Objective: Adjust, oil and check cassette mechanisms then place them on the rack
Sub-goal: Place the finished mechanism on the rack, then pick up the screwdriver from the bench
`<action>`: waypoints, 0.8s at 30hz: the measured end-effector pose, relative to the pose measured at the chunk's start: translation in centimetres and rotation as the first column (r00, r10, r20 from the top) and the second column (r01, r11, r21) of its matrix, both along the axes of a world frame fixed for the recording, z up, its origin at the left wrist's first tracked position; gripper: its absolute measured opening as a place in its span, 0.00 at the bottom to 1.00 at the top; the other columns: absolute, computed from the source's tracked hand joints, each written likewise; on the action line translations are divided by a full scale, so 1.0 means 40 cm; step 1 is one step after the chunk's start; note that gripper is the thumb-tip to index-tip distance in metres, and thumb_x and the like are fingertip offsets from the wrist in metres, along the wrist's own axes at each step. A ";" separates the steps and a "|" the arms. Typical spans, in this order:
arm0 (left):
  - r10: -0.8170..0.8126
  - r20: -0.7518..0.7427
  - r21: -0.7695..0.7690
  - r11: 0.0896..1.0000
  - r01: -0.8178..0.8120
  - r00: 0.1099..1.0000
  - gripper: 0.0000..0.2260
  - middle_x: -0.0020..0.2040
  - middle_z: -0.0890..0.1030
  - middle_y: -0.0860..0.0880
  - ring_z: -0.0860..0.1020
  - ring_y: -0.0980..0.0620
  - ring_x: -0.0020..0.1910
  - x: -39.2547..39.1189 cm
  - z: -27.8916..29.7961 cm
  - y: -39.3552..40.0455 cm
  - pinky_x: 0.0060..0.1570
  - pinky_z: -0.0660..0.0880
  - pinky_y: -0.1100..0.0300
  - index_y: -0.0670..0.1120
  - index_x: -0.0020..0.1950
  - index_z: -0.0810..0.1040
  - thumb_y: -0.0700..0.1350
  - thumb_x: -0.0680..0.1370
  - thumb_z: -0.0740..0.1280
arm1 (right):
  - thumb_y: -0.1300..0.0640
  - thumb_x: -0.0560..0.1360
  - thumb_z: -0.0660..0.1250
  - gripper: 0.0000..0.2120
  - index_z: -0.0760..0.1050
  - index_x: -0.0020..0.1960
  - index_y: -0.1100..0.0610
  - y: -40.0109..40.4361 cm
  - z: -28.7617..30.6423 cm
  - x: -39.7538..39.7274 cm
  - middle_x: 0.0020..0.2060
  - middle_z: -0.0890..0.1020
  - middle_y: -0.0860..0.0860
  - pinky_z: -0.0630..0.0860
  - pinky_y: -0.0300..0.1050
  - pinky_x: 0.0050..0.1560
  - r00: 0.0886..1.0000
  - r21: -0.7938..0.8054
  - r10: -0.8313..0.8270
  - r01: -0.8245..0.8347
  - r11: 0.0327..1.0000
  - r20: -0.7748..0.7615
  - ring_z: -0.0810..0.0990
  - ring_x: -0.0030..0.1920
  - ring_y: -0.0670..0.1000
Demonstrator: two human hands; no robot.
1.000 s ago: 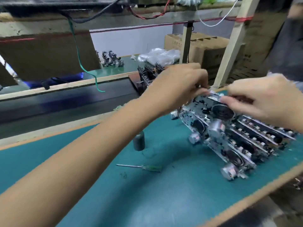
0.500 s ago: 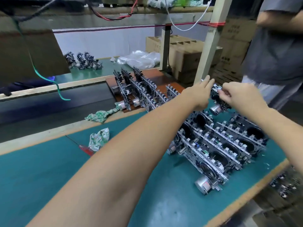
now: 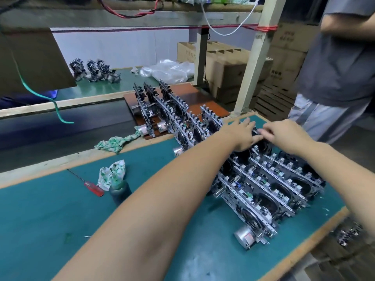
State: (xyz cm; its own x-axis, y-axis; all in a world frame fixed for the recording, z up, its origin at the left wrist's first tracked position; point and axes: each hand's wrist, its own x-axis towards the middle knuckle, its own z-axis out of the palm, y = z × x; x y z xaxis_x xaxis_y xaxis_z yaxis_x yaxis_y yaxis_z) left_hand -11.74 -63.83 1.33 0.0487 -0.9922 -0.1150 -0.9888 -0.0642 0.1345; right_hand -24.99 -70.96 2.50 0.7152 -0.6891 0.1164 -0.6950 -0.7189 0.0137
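Several cassette mechanisms [image 3: 274, 189] stand in rows on edge on the green mat [image 3: 60, 220] at the right. Both my hands meet over the far one, a cassette mechanism [image 3: 263, 146] at the back of the group. My left hand [image 3: 242, 135] lies against its left side with straight, spread fingers. My right hand [image 3: 284, 134] pinches its top edge with curled fingers. More mechanisms [image 3: 162, 110] stand on the brown rack board [image 3: 194, 96] just beyond. The mechanism under my hands is mostly hidden.
A dark oil bottle [image 3: 119, 190], a red-handled screwdriver [image 3: 93, 188] and two rags [image 3: 111, 175] lie left of my arm. A wooden post [image 3: 253, 63] rises behind the mat. A person [image 3: 334, 67] stands at the right. A dark conveyor belt [image 3: 60, 128] runs behind.
The view pulled back and left, showing the rack board. Both hands carried the mechanism from above the rows down to the far end of the group.
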 end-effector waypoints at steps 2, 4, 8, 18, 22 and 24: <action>0.004 0.037 -0.041 0.999 -0.002 0.999 0.29 0.79 0.48 0.45 0.48 0.46 0.77 -0.002 -0.002 0.004 0.74 0.49 0.46 0.44 0.78 0.48 0.59 0.83 0.46 | 0.48 0.80 0.57 0.17 0.67 0.36 0.55 0.005 -0.006 -0.008 0.35 0.78 0.57 0.69 0.50 0.39 1.000 -0.049 0.005 -0.005 0.999 -0.009 0.78 0.44 0.61; 0.010 0.060 -0.061 0.998 -0.006 0.998 0.28 0.79 0.51 0.45 0.50 0.46 0.77 -0.007 0.013 0.021 0.74 0.51 0.48 0.43 0.78 0.52 0.58 0.83 0.46 | 0.45 0.80 0.57 0.15 0.70 0.42 0.55 0.023 0.011 -0.003 0.43 0.81 0.57 0.66 0.47 0.38 0.997 -0.156 -0.020 0.009 0.988 -0.071 0.78 0.48 0.59; 0.002 0.003 -0.234 0.972 -0.002 1.000 0.20 0.72 0.68 0.44 0.67 0.45 0.69 -0.013 0.073 0.123 0.63 0.63 0.50 0.45 0.69 0.69 0.53 0.83 0.51 | 0.52 0.78 0.62 0.09 0.74 0.53 0.56 0.125 0.073 0.021 0.48 0.80 0.54 0.66 0.48 0.40 0.997 -0.265 0.035 -0.015 0.964 0.073 0.76 0.51 0.58; 0.070 -0.424 -0.423 0.867 -0.265 0.903 0.13 0.46 0.80 0.55 0.76 0.55 0.48 0.131 0.031 0.843 0.53 0.71 0.56 0.50 0.49 0.81 0.58 0.74 0.66 | 0.54 0.75 0.62 0.04 0.74 0.49 0.47 0.687 -0.020 0.145 0.38 0.80 0.40 0.75 0.45 0.43 0.679 0.189 0.402 -0.621 0.760 0.614 0.78 0.41 0.42; 0.348 -0.554 -0.287 0.773 -0.566 0.757 0.11 0.42 0.80 0.61 0.75 0.61 0.45 0.165 -0.077 1.098 0.49 0.72 0.62 0.54 0.46 0.81 0.59 0.74 0.66 | 0.49 0.77 0.61 0.09 0.70 0.58 0.44 0.870 -0.123 0.258 0.43 0.76 0.40 0.70 0.42 0.48 0.635 0.251 0.634 -0.765 0.593 0.441 0.75 0.49 0.43; 0.449 -0.555 -0.252 0.712 -0.656 0.700 0.07 0.42 0.80 0.62 0.76 0.63 0.44 0.167 -0.119 1.221 0.48 0.71 0.65 0.59 0.45 0.79 0.60 0.75 0.65 | 0.48 0.79 0.58 0.12 0.68 0.61 0.45 0.963 -0.161 0.306 0.50 0.76 0.42 0.68 0.41 0.50 0.579 0.266 0.740 -0.815 0.515 0.344 0.73 0.54 0.44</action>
